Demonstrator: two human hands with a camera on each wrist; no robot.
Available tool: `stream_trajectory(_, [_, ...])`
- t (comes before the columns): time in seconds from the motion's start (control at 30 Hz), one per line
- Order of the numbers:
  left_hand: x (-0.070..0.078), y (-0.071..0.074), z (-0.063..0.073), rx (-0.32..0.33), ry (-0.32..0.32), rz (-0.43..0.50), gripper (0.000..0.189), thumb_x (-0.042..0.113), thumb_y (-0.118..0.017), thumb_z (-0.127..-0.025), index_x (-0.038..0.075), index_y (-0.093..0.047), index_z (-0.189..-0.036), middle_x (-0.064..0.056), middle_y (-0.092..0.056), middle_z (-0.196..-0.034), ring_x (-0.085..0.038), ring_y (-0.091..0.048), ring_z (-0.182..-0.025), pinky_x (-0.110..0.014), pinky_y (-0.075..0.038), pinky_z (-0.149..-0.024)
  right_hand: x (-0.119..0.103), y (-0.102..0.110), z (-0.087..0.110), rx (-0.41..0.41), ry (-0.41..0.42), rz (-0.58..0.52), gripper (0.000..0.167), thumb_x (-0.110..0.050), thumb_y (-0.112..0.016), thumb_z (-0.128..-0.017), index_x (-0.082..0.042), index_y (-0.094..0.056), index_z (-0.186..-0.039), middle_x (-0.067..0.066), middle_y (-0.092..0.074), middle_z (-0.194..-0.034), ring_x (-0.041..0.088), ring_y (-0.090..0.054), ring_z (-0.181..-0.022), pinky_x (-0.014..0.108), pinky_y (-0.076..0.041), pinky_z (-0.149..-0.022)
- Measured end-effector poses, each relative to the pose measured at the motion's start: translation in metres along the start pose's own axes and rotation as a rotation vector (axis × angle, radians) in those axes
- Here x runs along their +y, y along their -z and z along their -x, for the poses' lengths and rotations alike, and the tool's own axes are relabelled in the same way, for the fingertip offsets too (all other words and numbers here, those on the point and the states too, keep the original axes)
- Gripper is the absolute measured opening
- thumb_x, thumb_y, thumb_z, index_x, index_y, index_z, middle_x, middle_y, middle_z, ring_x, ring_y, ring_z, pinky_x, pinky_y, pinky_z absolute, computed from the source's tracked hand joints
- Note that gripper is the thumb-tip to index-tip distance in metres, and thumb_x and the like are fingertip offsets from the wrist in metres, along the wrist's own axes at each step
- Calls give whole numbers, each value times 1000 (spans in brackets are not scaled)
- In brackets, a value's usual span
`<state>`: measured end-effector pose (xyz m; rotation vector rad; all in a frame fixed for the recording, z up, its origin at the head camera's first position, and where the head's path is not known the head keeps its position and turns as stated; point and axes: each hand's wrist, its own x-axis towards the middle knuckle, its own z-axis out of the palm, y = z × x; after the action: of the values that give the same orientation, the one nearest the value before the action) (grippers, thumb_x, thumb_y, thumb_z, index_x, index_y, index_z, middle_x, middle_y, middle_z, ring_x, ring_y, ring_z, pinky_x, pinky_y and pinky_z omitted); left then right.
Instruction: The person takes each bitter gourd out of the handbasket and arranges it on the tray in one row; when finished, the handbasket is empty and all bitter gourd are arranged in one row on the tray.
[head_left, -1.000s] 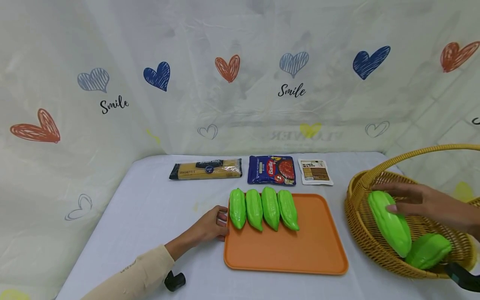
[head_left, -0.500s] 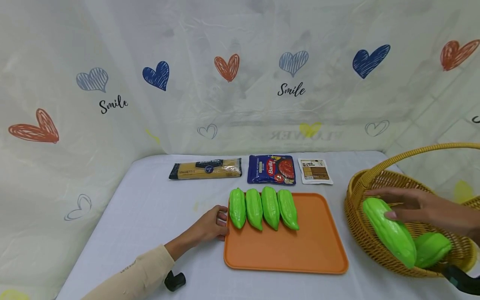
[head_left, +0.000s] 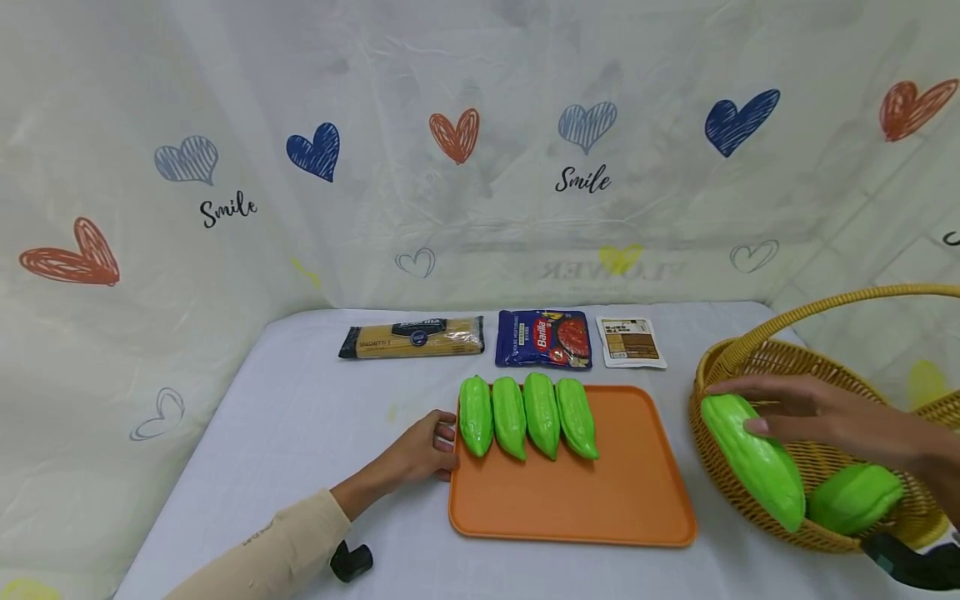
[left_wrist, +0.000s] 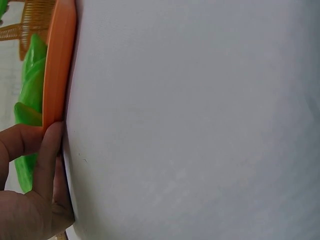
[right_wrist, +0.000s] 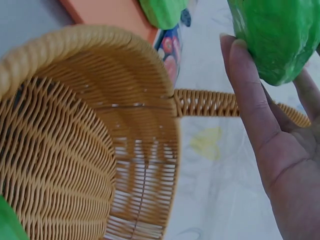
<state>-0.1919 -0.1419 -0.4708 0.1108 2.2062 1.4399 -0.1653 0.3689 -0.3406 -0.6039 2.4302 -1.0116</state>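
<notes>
My left hand pinches the left rim of an orange tray; the left wrist view shows fingers on both sides of the tray wall. Several bright green bitter melons lie side by side along the tray's far left part, tips toward me. Over the left part of the wicker basket, my right hand holds another bitter melon, tilted, with thumb and fingers around its upper end. In the right wrist view this bitter melon is raised above the rim. One more bitter melon lies inside the basket.
Behind the tray lie a spaghetti pack, a blue Barilla pouch and a small white-brown packet. The basket's tall handle arches at the far right. A black object is by my left sleeve.
My right hand has shifted left with the bitter melon, from inside the basket toward its left rim. My left hand and the tray have not moved.
</notes>
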Motion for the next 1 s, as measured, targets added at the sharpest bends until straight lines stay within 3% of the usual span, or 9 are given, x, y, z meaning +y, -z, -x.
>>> stream_trajectory(0.17, [0, 0, 0, 2, 2, -4, 72, 3, -74, -80, 1, -41, -144, -13, -54, -121, -20, -60, -98, -33, -64, -72, -10, -4, -4, 45, -20, 7, 48, -17, -50, -105, -23, -43, -152, -11, -44, -148, -17, -43, -120, 34, -58, -83])
stream_trajectory(0.23, [0, -1, 0, 5, 3, -8, 72, 3, -74, -80, 1, -41, -144, -13, -54, -121, -20, -60, -98, -33, -64, -72, -14, -7, -6, 50, -15, 7, 49, -17, -50, -105, -24, -42, -152, -15, -43, -146, -17, -44, -120, 28, -57, -81])
stream_trajectory(0.43, [0, 0, 0, 4, -2, -6, 71, 2, -74, -80, 0, -41, -143, -13, -53, -120, -20, -60, -97, -32, -64, -71, -18, -17, -16, -5, 13, -116, 52, -13, -51, -104, -20, -37, -154, -27, -44, -141, -14, -46, -121, 29, -58, -83])
stream_trajectory(0.57, [-1, 0, 0, 1, -10, -5, 71, 2, -73, -80, 0, -41, -143, -13, -53, -119, -20, -60, -97, -32, -64, -71, -25, -25, -22, 8, 56, -99, 53, -12, -53, -102, -21, -39, -153, -15, -47, -145, -12, -47, -123, 30, -58, -84])
stream_trajectory(0.6, [-1, 0, 0, 1, -11, -4, 71, 2, -73, -80, 0, -41, -143, -13, -53, -119, -21, -60, -97, -32, -64, -71, -27, -27, -23, 11, 54, -91, 53, -13, -54, -102, -22, -40, -153, -9, -46, -147, -9, -49, -124, 30, -58, -84])
stream_trajectory(0.7, [-1, 0, -1, 0, -10, -3, 71, 2, -74, -80, 0, -41, -143, -13, -53, -120, -20, -60, -97, -32, -64, -71, -33, -33, -29, 24, 40, -79, 53, -15, -55, -102, -23, -41, -152, 10, -44, -149, 15, -53, -132, 35, -59, -87])
stream_trajectory(0.83, [-2, 0, -1, 0, -7, 0, 72, 2, -74, -80, 0, -41, -143, -13, -53, -120, -20, -60, -98, -33, -64, -71, -40, -39, -38, 48, 26, -77, 54, -20, -57, -101, -20, -40, -152, 21, -42, -151, 51, -47, -132, 46, -59, -87])
stream_trajectory(0.93, [-1, 0, 0, 0, -3, 1, 71, 2, -74, -80, 1, -41, -143, -13, -53, -120, -20, -60, -98, -33, -64, -71, -44, -43, -44, 57, 32, -90, 55, -21, -58, -101, -17, -39, -153, 23, -40, -152, 49, -50, -129, 47, -59, -87])
stream_trajectory(1.0, [-1, 0, 0, 1, -1, 2, 71, 2, -74, -80, 1, -41, -143, -13, -53, -120, -21, -60, -98, -33, -64, -72, -45, -46, -47, 64, 29, -101, 55, -22, -58, -101, -16, -40, -152, 21, -41, -151, 37, -56, -127, 41, -59, -86])
